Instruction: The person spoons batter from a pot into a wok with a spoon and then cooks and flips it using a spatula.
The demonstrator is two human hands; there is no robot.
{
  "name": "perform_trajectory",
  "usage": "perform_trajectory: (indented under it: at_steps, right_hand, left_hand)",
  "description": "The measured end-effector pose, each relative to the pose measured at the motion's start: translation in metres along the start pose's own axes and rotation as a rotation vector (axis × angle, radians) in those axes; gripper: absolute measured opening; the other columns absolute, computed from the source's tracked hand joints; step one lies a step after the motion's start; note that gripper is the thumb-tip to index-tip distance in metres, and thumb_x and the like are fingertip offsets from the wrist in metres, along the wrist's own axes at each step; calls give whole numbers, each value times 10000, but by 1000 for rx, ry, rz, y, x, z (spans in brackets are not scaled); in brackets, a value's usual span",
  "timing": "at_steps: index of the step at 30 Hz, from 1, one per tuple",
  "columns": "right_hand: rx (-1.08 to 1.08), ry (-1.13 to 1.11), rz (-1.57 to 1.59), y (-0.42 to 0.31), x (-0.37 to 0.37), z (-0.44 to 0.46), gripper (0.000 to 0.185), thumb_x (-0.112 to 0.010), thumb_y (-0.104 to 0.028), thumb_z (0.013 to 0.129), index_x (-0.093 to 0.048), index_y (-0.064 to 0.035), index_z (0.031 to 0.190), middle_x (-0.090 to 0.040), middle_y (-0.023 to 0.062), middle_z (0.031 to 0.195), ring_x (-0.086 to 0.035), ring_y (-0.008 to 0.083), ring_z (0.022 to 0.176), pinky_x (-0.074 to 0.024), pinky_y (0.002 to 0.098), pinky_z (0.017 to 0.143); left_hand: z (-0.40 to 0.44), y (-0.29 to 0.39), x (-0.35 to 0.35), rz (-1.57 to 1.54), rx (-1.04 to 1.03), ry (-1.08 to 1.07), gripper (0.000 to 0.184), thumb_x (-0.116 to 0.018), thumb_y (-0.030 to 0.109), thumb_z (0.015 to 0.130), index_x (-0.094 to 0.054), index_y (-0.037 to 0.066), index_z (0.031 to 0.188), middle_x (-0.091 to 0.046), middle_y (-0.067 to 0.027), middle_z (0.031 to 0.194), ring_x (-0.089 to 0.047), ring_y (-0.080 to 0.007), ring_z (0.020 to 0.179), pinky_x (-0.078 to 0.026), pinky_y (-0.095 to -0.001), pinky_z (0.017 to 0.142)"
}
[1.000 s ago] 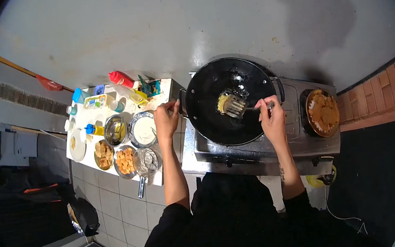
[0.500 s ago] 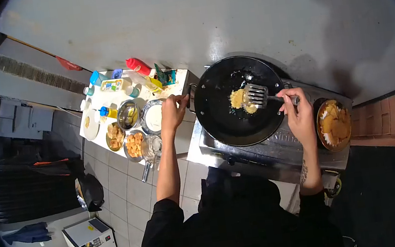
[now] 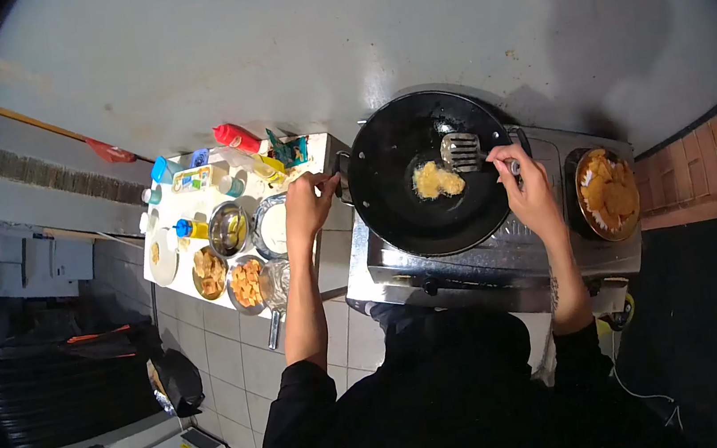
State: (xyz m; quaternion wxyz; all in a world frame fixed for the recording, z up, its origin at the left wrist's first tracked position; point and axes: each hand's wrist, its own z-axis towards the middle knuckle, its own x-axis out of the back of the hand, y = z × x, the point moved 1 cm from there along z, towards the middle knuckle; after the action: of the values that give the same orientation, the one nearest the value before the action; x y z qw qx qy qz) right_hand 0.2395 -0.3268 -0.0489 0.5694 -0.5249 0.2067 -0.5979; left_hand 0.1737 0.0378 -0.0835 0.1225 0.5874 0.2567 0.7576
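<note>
A black wok (image 3: 402, 210) sits on the metal stove, with a clump of pale yellow, minced-looking food (image 3: 436, 180) near its middle. My left hand (image 3: 310, 205) is closed on the wok's left side handle (image 3: 344, 178). In my right hand (image 3: 529, 192) is a slotted spatula (image 3: 461, 153), gripped by its handle. Its slotted head is over the wok just above and right of the food, apart from it in this view; whether it touches the wok's surface I cannot tell.
Right of the wok, a plate of golden fried food (image 3: 608, 198) stands on the stove (image 3: 559, 255). A white table (image 3: 217, 293) on the left bears a bowl of orange cubes (image 3: 247, 284), a bowl of white contents (image 3: 275, 229), a red bottle (image 3: 236, 138) and a metal-handled pan (image 3: 276, 328).
The spatula has come off the yellow food and shifted toward the wall side of the wok. The food now shows whole. My left hand stays at the handle; the view has shifted slightly.
</note>
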Motion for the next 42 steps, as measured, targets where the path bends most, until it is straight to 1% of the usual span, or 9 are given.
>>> perform_trajectory:
  at_steps: [2,3,6,13,16,24,28,36,42]
  right_hand:
    - [-104,-29,36,2,-3,-7,71,-539,-28,969,-540,23,1019,-666,133,964,-640,205,751,-496,312,718]
    - [-82,27,81,2,-7,-10,75,-531,-47,985,-530,17,1024,-666,105,954,-589,135,703,-490,292,677]
    - [-198,57,153,3,-8,-22,76,-518,-63,999,-529,9,1019,-665,93,989,-588,123,715,-492,277,677]
    - [-176,56,208,-25,-7,-37,74,-468,-41,1018,-522,8,1031,-644,105,1062,-558,81,721,-480,226,674]
    - [-150,75,215,-36,-8,-40,64,-510,-41,999,-542,12,1015,-657,94,1055,-584,97,732,-477,235,646]
    - [-67,41,222,-47,-24,-48,78,-521,13,970,-526,12,1047,-655,96,1076,-612,112,745,-503,250,662]
    - [-26,210,253,-46,-18,-48,64,-509,7,980,-528,27,1038,-650,120,1093,-614,121,750,-504,247,671]
    - [-125,146,97,-51,-10,-53,54,-530,-1,973,-533,15,1025,-671,108,994,-614,115,695,-499,253,623]
    - [-139,135,175,-38,-28,-59,67,-550,-8,962,-538,20,1022,-669,107,972,-636,128,705,-540,278,630]
  left_hand:
    - [0,2,0,-13,-19,11,288,-691,288,882,-752,6,899,-663,-190,748,-626,-316,671,-478,-408,657]
    - [0,3,1,-18,-21,-3,285,-688,282,883,-751,4,895,-668,-194,754,-628,-318,671,-478,-408,656]
    - [0,0,2,-20,-26,-14,276,-686,269,883,-750,1,889,-677,-197,764,-637,-322,677,-481,-407,659]
    - [3,-9,-3,-20,-28,-31,259,-700,253,869,-747,-1,890,-688,-189,758,-651,-328,685,-492,-402,673]
    - [2,-10,-5,-18,-56,16,265,-700,259,870,-747,-1,886,-685,-189,755,-652,-334,682,-494,-405,670]
    - [3,-10,-6,-8,-32,18,280,-697,279,874,-747,3,884,-666,-181,725,-636,-330,679,-484,-414,667]
    - [2,-5,-1,-8,-62,0,274,-692,285,882,-753,17,887,-664,-181,727,-630,-314,663,-477,-412,647]
    - [1,-7,-3,-16,-43,-12,279,-690,292,886,-754,20,889,-671,-181,744,-631,-310,664,-480,-404,645]
    - [1,-10,-3,-19,-55,14,284,-688,292,887,-752,15,900,-673,-186,754,-639,-316,673,-484,-405,650]
